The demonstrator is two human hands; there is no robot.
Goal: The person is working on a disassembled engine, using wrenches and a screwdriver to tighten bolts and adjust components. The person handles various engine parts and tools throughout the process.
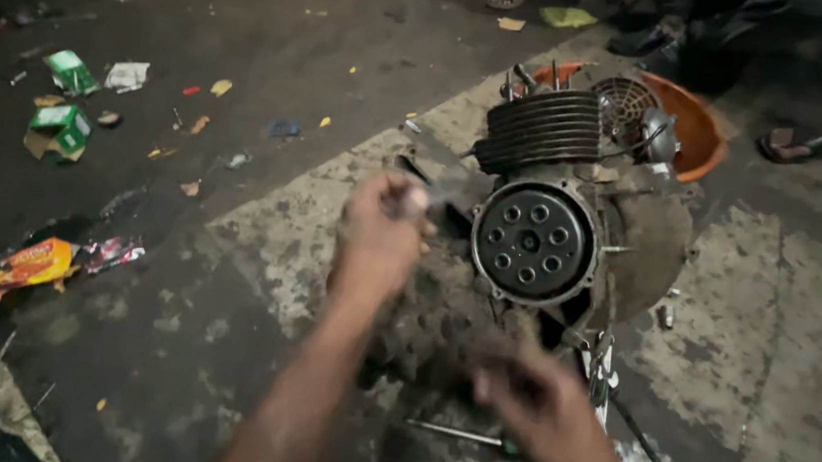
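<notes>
A greasy small engine (542, 224) lies on the floor, with a finned black cylinder (541, 128) at its top and a round clutch plate with several holes (533, 241) facing me. My left hand (383, 230) is closed into a fist against the engine's left side, just left of the clutch plate; it is blurred, and what it grips is unclear. My right hand (540, 406) hovers low in front of the engine, blurred, fingers curled, with nothing clearly in it.
An orange plastic basin (699, 133) sits behind the engine with a round mesh part (622, 106) at its rim. A thin metal rod (457, 433) lies on the floor near me. Wrappers and green boxes (62, 122) litter the left. Other people's sandalled feet (806, 147) stand at the top.
</notes>
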